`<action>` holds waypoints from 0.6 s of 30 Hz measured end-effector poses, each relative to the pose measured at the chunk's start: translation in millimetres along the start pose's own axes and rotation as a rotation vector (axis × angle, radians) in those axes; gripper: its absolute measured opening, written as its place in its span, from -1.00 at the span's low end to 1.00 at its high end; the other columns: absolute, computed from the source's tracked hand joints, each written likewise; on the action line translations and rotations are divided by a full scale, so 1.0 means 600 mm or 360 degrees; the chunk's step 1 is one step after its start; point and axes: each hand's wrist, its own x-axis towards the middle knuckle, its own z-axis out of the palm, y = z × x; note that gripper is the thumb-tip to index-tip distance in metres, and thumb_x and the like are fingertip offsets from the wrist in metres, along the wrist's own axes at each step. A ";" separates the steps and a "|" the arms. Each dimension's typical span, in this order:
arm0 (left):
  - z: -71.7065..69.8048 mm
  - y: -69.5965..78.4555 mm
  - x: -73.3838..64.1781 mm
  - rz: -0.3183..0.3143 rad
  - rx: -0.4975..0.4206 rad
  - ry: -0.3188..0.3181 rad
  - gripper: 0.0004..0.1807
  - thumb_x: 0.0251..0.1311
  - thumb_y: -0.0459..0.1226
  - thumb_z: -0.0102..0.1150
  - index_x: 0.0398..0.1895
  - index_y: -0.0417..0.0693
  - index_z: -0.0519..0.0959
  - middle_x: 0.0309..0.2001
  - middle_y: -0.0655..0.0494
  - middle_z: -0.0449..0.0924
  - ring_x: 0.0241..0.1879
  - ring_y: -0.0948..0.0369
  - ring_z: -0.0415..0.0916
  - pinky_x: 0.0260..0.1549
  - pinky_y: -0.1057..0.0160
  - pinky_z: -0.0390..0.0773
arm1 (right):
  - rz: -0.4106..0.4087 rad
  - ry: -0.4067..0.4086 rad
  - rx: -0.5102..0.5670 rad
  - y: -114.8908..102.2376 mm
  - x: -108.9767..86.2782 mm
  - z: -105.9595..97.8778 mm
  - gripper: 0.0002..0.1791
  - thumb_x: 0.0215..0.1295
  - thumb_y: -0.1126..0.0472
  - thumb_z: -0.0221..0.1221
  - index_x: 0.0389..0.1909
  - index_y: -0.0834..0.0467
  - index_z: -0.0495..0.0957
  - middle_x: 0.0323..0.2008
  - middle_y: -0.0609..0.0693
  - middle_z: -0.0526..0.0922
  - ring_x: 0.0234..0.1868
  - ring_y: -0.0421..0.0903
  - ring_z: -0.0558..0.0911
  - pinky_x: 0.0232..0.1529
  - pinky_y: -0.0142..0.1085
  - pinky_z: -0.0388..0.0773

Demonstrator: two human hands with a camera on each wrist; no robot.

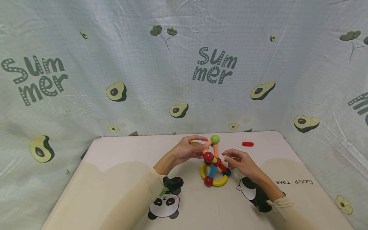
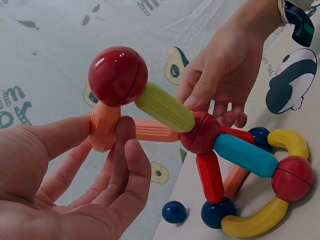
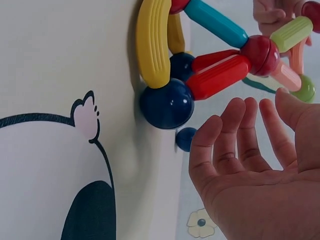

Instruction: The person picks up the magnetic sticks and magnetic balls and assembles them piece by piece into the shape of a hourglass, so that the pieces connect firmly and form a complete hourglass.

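Note:
A toy structure of magnetic rods and balls stands on the table, its base ringed by yellow curved rods point(image 1: 220, 181). Above the base, a blue rod point(image 2: 246, 156) and red rods meet at a central red ball point(image 2: 200, 132). From there a lime rod point(image 2: 165, 107) leads up to another red ball point(image 2: 118, 76). My left hand point(image 1: 185, 150) pinches the orange rod point(image 2: 104, 127) joined beneath that upper ball. A green ball point(image 1: 215, 139) tops the far side. My right hand point(image 1: 241, 163) hovers beside the structure's right, fingers loosely bent and nothing in them.
One red rod point(image 1: 248, 144) lies loose toward the table's back right. Behind the structure is a loose dark blue ball point(image 2: 174, 212). Printed pandas point(image 1: 164, 206) decorate the tabletop point(image 1: 115, 191), and a patterned curtain point(image 1: 138, 64) hangs at its back and sides.

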 end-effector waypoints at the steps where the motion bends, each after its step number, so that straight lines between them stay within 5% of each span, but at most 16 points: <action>1: 0.000 0.000 0.000 0.0006 0.0003 0.0002 -0.56 0.37 -0.28 0.31 0.28 -0.11 0.54 -0.11 -0.14 0.72 -0.30 0.10 0.67 -0.15 0.18 0.70 | -0.0003 -0.0001 -0.0003 0.000 -0.001 -0.001 -0.58 0.55 0.09 0.16 0.25 0.27 0.51 -0.09 0.31 0.60 -0.24 0.07 0.64 -0.21 -0.24 0.68; 9: 0.002 -0.006 -0.001 0.0017 -0.0004 0.0027 -0.56 0.36 -0.30 0.31 0.28 -0.11 0.54 -0.12 -0.15 0.72 -0.29 0.10 0.69 -0.13 0.16 0.70 | -0.0063 0.0069 -0.0095 0.005 0.000 -0.024 -0.61 0.51 0.12 0.20 0.21 0.26 0.54 -0.09 0.36 0.60 -0.28 0.25 0.65 -0.24 -0.24 0.68; 18: 0.002 -0.013 -0.006 0.0037 -0.0028 0.0073 -0.57 0.37 -0.30 0.31 0.28 -0.10 0.55 -0.18 -0.03 0.73 -0.26 0.10 0.70 -0.07 0.12 0.69 | -0.0129 0.0371 -0.0613 0.032 0.021 -0.089 -0.68 0.46 0.23 0.25 0.15 0.24 0.59 -0.10 0.18 0.68 -0.18 0.15 0.66 -0.20 -0.23 0.62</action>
